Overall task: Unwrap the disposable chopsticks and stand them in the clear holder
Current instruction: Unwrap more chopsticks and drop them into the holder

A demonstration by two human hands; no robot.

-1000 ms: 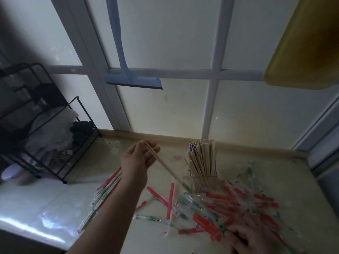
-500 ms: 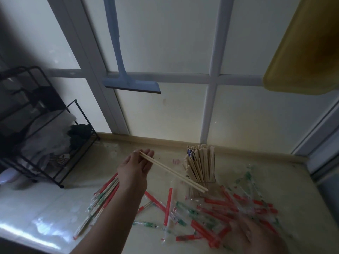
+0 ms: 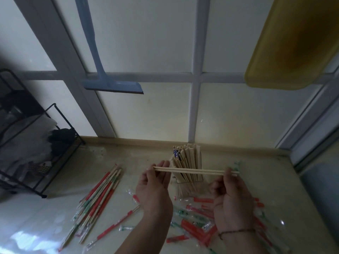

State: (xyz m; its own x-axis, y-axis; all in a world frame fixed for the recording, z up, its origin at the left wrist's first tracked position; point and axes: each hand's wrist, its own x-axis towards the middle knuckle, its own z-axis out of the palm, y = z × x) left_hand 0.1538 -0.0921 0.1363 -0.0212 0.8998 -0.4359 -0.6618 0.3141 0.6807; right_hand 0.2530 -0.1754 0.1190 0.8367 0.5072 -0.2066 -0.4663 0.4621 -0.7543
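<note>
The bare chopsticks (image 3: 196,171) lie level just in front of the clear holder (image 3: 187,167) at twelve o'clock, our left hand (image 3: 156,187) and right hand (image 3: 231,195) each pinching one end, so we should tip them upright and lower them into a gap among the standing sticks.

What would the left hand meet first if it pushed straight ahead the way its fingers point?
Probably the clear holder packed with bare wooden chopsticks, just beyond and slightly right of the left hand. Depth is unclear; it might pass left and reach the window wall.
</note>
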